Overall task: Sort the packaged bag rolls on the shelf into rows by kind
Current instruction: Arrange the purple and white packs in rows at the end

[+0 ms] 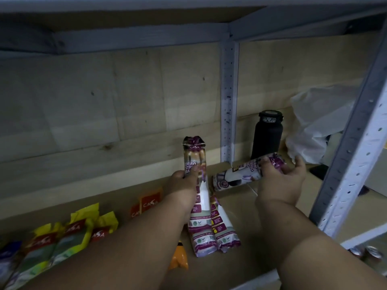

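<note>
The left hand is gripping a purple drawstring bag roll around its middle, fingers curled tight around the pack, which is standing nearly upright with its crimped top pointing to twelve o'clock. The right hand is holding a second purple roll lying sideways, its free end pointing to nine o'clock; the thumb and fingers are wrapping its right end, the remaining fingers half spread. At six o'clock from the upright pack, another purple roll is lying flat on the shelf. At eight o'clock, yellow-green rolls are lying side by side. At one o'clock, a black bottle is standing.
</note>
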